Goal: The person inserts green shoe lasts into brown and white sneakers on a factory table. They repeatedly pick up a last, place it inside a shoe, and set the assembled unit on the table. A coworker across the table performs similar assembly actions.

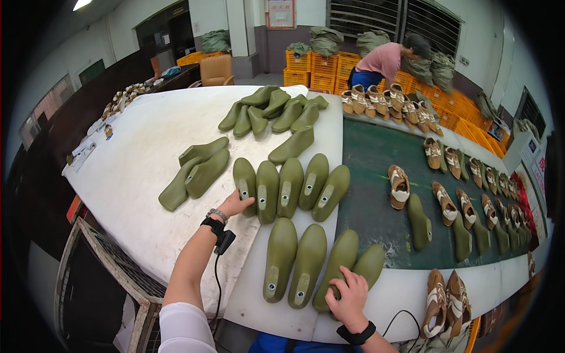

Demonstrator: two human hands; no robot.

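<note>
Green shoe lasts stand in two rows on the white table. My left hand (236, 204) grips the heel end of the leftmost shoe last (245, 172) in the farther row, thumb laid across it. Beside it stand several more lasts, among them a middle one (291, 182). In the nearer row, my right hand (349, 296) is closed over the heel end of a last (342, 256); its fingers partly hide that last and the rightmost one (370, 265). Two lasts (280, 253) to its left stand untouched. Small metal-rimmed holes show in several heels.
More lasts lie on the white table (135, 141), in a heap (265, 112) and a smaller group (203, 170). At right, a green conveyor belt (376, 235) carries brown-and-white shoes (398, 187) and lasts. A person (379, 62) bends by orange crates (323, 65). A metal-framed cart (112, 265) stands near left.
</note>
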